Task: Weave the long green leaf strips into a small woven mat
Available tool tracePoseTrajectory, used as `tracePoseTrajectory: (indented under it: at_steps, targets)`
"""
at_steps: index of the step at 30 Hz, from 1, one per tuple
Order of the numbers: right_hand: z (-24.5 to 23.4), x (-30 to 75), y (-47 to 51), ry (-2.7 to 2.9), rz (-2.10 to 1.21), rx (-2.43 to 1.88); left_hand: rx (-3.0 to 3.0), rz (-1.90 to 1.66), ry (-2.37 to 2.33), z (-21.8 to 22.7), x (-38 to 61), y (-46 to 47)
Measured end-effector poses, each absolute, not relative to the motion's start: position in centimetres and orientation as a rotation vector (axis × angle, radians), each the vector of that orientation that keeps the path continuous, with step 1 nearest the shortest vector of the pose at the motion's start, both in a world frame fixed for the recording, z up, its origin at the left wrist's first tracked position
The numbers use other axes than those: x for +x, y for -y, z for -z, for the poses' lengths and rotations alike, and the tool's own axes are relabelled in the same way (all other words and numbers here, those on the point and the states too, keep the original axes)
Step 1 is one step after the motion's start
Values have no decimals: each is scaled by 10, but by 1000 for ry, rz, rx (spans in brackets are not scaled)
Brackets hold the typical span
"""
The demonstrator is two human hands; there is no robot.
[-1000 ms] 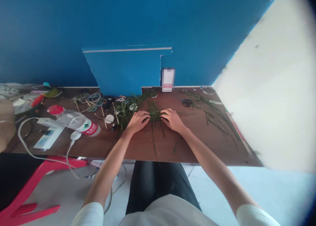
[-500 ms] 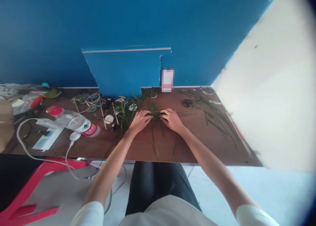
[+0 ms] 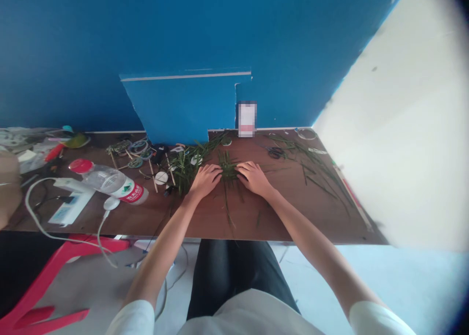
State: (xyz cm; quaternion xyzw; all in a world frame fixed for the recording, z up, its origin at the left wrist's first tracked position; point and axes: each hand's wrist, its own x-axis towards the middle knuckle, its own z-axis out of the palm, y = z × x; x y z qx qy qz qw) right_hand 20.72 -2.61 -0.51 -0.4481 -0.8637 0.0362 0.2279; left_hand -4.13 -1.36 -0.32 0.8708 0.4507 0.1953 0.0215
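A small woven patch of green leaf strips (image 3: 229,171) lies flat on the brown table (image 3: 293,213), loose ends trailing toward me. My left hand (image 3: 205,180) rests on its left edge, fingers bent down onto the strips. My right hand (image 3: 254,177) presses on its right edge the same way, fingers curled onto the weave. Both hands pinch or hold down strips of the patch.
A heap of loose green strips (image 3: 186,164) lies left of the patch; more strips (image 3: 311,166) and scissors (image 3: 275,152) at right. A water bottle (image 3: 110,181), power strip (image 3: 69,203) with white cable, small rings and sticks (image 3: 137,152) at left. Blue board (image 3: 183,103) behind.
Both hands stay on the woven patch with only slight finger shifts; the view has drifted a little.
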Motion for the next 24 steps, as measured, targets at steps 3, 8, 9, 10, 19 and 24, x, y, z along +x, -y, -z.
tracePoseTrajectory:
  at_steps: [3, 8, 9, 10, 19, 24]
  targets:
    - [7, 207, 25, 2386, -84, -1227, 2695, -617, -1404, 5, -42, 12]
    - [9, 207, 24, 2373, -73, -1224, 2678, -643, -1401, 6, -42, 11]
    - [9, 207, 24, 2370, -76, -1223, 2676, -646, -1399, 6, -42, 11]
    - [9, 207, 24, 2367, -78, -1222, 2674, -645, -1398, 5, -42, 11]
    - [8, 207, 24, 2358, -56, -1251, 2693, -643, -1463, 6, -41, 11]
    - [8, 206, 23, 2319, -6, -1292, 2753, -613, -1407, 9, -36, 5]
